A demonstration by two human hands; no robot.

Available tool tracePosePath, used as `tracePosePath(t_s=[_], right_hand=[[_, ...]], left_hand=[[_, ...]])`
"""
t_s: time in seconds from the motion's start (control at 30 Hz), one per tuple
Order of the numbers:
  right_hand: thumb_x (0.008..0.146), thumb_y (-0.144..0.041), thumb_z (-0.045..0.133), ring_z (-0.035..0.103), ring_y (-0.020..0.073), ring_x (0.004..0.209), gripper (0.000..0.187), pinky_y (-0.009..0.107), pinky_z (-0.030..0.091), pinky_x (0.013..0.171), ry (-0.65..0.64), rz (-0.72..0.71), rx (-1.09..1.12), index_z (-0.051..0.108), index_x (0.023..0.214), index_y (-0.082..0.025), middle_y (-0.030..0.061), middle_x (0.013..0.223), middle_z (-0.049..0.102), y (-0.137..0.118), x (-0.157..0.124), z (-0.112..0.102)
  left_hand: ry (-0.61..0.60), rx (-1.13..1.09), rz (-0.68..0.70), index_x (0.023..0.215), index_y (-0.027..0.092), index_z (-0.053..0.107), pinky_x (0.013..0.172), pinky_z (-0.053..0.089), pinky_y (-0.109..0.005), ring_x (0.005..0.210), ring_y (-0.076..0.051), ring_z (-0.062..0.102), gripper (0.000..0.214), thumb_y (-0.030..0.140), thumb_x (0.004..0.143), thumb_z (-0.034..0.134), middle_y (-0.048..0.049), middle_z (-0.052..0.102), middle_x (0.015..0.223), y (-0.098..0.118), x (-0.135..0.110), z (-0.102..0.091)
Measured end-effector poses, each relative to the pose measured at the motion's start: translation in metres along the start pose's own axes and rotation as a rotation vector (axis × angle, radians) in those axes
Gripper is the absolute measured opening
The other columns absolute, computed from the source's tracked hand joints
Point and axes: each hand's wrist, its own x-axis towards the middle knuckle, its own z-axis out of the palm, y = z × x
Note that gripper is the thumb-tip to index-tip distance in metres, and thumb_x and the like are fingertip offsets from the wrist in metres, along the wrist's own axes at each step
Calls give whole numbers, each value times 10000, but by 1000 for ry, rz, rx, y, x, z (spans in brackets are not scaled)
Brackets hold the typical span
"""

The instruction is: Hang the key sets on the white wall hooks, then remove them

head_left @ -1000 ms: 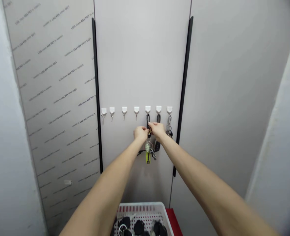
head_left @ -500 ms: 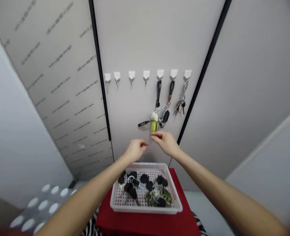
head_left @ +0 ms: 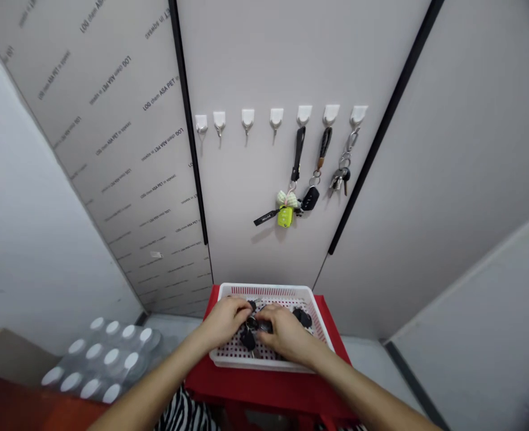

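Both of my hands are down inside a white perforated basket (head_left: 268, 292) that stands on a red stool (head_left: 264, 389). My left hand (head_left: 225, 320) and my right hand (head_left: 283, 336) are curled over a pile of black key fobs and key rings (head_left: 252, 335). Fingers of both hands close around the bunch between them; which piece each hand grips is hidden. On the wall above, a row of white hooks (head_left: 247, 116) runs left to right. The three hooks on the right carry key sets: a black strap with a yellow-green fob (head_left: 286, 214), a brown-strapped car key (head_left: 312, 196) and a metal key bunch (head_left: 341, 173).
Several white hooks on the left hang bare. Black vertical strips (head_left: 192, 126) edge the wall panel. A pack of white-capped bottles (head_left: 107, 359) lies on the floor at the left. A zebra-striped fabric (head_left: 184, 413) shows under my left forearm.
My hands came off the key set on the hook, dropped down and went into the basket. My view tilted down, so the hooks now sit higher and the basket is in full sight.
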Motion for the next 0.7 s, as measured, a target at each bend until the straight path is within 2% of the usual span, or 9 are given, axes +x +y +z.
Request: tracePosePath(t_s=[0.17,0.33,0.43,0.5,0.6,0.7], right_hand=[[580,-244,481,446,202,801,248,285,306,694,-38,73,-241,564,800,-165,71,820,563,1,4,6],[578,-198,443,449,218,779,182,325,277,714,-31,95,-353,571,694,-143,101,750,577,4,3,6],[585,-208,430,469,187,723,168,294,285,696,45,113,-288,560,682,-162,70,700,585,6,2,0],[616,-203,394,479,148,641,164,241,307,613,84,133,-197,552,649,-174,40,648,584,6,2,-7],[654,-199,352,442,96,509,191,189,277,476,143,124,-61,524,576,-170,5,554,552,2,5,-22],[659,-222,370,404,76,478,172,173,258,445,245,106,60,499,564,-161,-16,519,513,-6,8,-38]], left_hand=[[-44,26,-13,828,199,523,674,333,-216,776,-136,446,249,291,601,478,-7,533,817,0,-7,-1],[-53,83,-28,750,201,531,683,320,-228,796,-150,417,198,223,556,501,-1,520,783,1,-8,3],[-54,21,-45,740,194,523,676,317,-214,772,-133,419,205,154,547,468,8,512,770,3,-8,-1],[-82,-64,-68,746,187,522,665,321,-205,749,-122,425,210,153,549,459,11,508,769,5,-8,-5],[-124,-204,-131,751,170,522,624,332,-200,693,-112,435,188,219,589,442,9,513,751,11,-6,-10],[-66,-298,-153,771,149,507,614,335,-197,680,-111,439,199,208,600,424,2,522,747,17,0,-8]])
